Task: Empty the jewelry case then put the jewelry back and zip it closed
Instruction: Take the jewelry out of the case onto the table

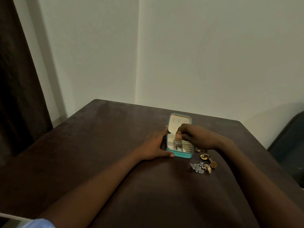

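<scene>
- Loose jewelry (204,164) is sitting just right of the case, near the right wrist.
- Left hand (156,146) is resting flat against the teal case (179,154), fingers straight, bracing it.
- Right hand (189,134) is pinching a sparkly earring (177,142) over the tray. I'd keep it moving slowly, case steadied.
- Case's long axis is running away from the person, lid open at the far end.
</scene>
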